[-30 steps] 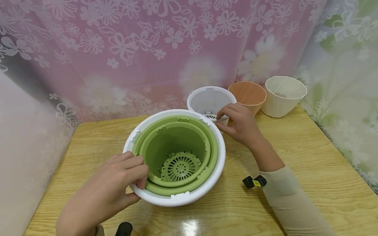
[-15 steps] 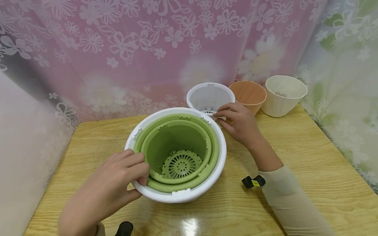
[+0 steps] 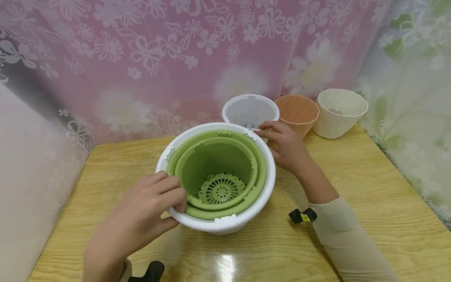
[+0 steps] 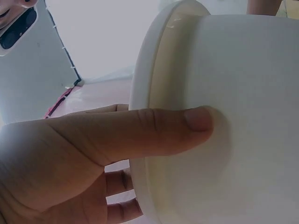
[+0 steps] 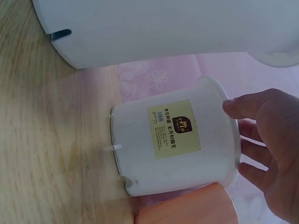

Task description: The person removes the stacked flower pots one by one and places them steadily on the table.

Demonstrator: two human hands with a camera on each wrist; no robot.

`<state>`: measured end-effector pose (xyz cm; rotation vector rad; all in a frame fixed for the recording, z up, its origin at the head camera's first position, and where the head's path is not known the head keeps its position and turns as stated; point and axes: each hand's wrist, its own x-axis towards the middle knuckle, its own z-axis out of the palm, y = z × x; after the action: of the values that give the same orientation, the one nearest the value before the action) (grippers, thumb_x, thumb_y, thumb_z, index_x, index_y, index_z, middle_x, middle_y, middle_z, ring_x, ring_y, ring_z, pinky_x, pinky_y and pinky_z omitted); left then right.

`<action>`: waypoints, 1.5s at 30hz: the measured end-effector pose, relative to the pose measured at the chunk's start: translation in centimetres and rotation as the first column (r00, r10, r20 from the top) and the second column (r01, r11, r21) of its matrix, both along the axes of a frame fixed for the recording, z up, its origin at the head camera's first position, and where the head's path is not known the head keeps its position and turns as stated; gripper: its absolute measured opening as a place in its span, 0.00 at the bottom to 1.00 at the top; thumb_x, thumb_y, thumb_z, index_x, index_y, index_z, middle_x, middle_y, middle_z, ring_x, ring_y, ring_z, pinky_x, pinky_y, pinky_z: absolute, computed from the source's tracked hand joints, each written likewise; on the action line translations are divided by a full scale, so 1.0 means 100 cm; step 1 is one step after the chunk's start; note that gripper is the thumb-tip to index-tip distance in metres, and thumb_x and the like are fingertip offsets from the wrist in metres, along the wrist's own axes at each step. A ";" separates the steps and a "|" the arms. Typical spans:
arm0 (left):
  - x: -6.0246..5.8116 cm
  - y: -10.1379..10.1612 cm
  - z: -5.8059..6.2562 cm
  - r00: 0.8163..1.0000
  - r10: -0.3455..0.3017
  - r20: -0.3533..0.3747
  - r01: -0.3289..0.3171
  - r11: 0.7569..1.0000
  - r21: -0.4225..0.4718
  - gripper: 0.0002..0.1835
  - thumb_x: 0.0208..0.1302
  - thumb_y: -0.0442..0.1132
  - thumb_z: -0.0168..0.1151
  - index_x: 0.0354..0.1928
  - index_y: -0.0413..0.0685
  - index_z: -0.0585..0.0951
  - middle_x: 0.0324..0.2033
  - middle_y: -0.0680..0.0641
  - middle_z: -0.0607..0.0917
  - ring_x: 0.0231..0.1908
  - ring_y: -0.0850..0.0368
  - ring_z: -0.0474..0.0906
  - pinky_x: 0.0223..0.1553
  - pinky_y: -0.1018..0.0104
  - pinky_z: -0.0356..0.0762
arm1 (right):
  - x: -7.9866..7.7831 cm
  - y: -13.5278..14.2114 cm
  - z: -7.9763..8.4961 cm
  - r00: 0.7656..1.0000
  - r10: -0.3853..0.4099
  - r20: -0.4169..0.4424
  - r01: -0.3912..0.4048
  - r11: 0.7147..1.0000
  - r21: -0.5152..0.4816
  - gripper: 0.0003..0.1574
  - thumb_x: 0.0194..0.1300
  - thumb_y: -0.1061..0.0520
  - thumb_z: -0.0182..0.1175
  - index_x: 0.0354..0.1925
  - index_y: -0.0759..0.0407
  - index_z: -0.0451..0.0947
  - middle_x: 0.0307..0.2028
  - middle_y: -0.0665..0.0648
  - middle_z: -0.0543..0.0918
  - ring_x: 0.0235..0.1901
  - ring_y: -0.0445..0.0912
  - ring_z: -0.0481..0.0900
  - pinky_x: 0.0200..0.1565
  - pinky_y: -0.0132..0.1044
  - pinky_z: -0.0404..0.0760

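My left hand (image 3: 155, 199) grips the left rim of a large white flower pot (image 3: 267, 192), tilted toward me. In the left wrist view the thumb lies along the pot's outer wall (image 4: 252, 140), with the other fingers over the rim. Nested inside are two green pots (image 3: 211, 158), the inner one with a slotted base (image 3: 222, 189). My right hand (image 3: 287, 147) holds the near rim of a smaller white flower pot (image 3: 250, 111) behind it. That pot carries a yellowish label (image 5: 174, 129) in the right wrist view; the large pot partly hides it in the head view.
An orange pot (image 3: 299, 111) stands right beside the smaller white pot. Farther right is a cream pot (image 3: 332, 125), near the corner. Floral sheets (image 3: 158, 78) hang behind and at the right of the wooden table (image 3: 359, 188).
The large white pot, with the green pots inside, has moved back and slightly right along with my left hand. The smaller white pot has shifted slightly back with my right hand at it.
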<state>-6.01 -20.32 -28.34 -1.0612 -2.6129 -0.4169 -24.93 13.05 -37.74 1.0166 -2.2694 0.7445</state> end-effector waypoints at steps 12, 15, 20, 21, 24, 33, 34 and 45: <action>-0.007 0.003 -0.002 1.000 -0.002 -0.011 0.002 1.000 0.026 0.19 0.47 0.36 0.76 0.29 0.59 0.72 0.33 0.63 0.72 0.36 0.63 0.66 0.39 0.66 0.67 | 0.006 0.004 0.016 0.998 0.019 0.053 -0.017 0.999 -0.043 0.20 0.61 0.62 0.66 0.53 0.56 0.84 0.55 0.59 0.81 0.62 0.56 0.76 0.59 0.50 0.76; -0.009 0.003 -0.003 1.000 -0.012 -0.015 0.012 0.999 0.032 0.19 0.47 0.37 0.77 0.29 0.59 0.72 0.32 0.63 0.72 0.36 0.63 0.66 0.39 0.66 0.67 | 0.014 0.002 0.030 0.999 0.046 0.020 -0.042 0.987 -0.158 0.17 0.65 0.64 0.62 0.52 0.58 0.84 0.54 0.58 0.83 0.58 0.52 0.78 0.58 0.44 0.76; -0.010 0.002 -0.003 1.000 -0.018 -0.010 0.018 0.999 0.035 0.19 0.48 0.38 0.77 0.29 0.59 0.72 0.32 0.63 0.72 0.36 0.63 0.66 0.39 0.66 0.67 | 0.041 -0.008 0.057 0.979 0.198 -0.051 -0.205 0.948 -0.242 0.16 0.69 0.53 0.60 0.49 0.60 0.84 0.52 0.58 0.84 0.57 0.51 0.79 0.63 0.40 0.71; -0.010 0.002 -0.003 1.000 -0.013 -0.005 0.013 0.999 0.031 0.19 0.48 0.38 0.77 0.29 0.59 0.72 0.32 0.63 0.71 0.37 0.63 0.66 0.39 0.66 0.66 | 0.047 -0.011 0.062 0.965 0.255 -0.063 -0.263 0.937 -0.229 0.18 0.69 0.50 0.60 0.48 0.61 0.84 0.51 0.59 0.84 0.56 0.51 0.79 0.63 0.39 0.71; -0.009 0.002 -0.002 1.000 0.000 0.009 0.000 1.000 0.024 0.19 0.49 0.39 0.77 0.29 0.60 0.71 0.32 0.64 0.71 0.37 0.64 0.65 0.39 0.66 0.66 | 0.067 -0.022 0.073 0.901 0.426 -0.078 -0.433 0.887 -0.159 0.24 0.68 0.41 0.60 0.47 0.60 0.85 0.49 0.59 0.84 0.54 0.51 0.79 0.62 0.40 0.71; -0.008 0.003 -0.003 1.000 0.007 0.025 -0.008 1.000 0.026 0.19 0.50 0.38 0.76 0.29 0.60 0.70 0.32 0.64 0.70 0.37 0.64 0.65 0.39 0.66 0.64 | 0.100 -0.036 0.076 0.873 0.483 0.062 -0.485 0.849 0.212 0.36 0.68 0.26 0.48 0.53 0.46 0.84 0.47 0.45 0.86 0.53 0.42 0.81 0.63 0.47 0.72; -0.008 0.003 -0.003 1.000 0.006 0.025 -0.007 1.000 0.028 0.19 0.50 0.38 0.76 0.29 0.60 0.70 0.32 0.64 0.70 0.37 0.64 0.65 0.39 0.66 0.64 | 0.101 -0.036 0.075 0.883 0.464 0.070 -0.466 0.849 0.249 0.36 0.68 0.25 0.46 0.53 0.46 0.84 0.47 0.44 0.86 0.52 0.41 0.82 0.64 0.50 0.71; -0.005 0.003 -0.007 1.000 0.015 0.019 -0.015 0.999 0.033 0.20 0.48 0.35 0.75 0.28 0.59 0.69 0.31 0.63 0.69 0.36 0.63 0.64 0.39 0.66 0.62 | 0.107 -0.038 0.070 0.901 0.424 0.091 -0.430 0.847 0.314 0.24 0.70 0.31 0.51 0.44 0.43 0.84 0.37 0.37 0.85 0.42 0.31 0.82 0.66 0.53 0.66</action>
<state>-6.52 -20.04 -29.00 -1.0311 -2.6196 -0.4679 -14.20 9.21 -30.70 1.7208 -2.2496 0.5509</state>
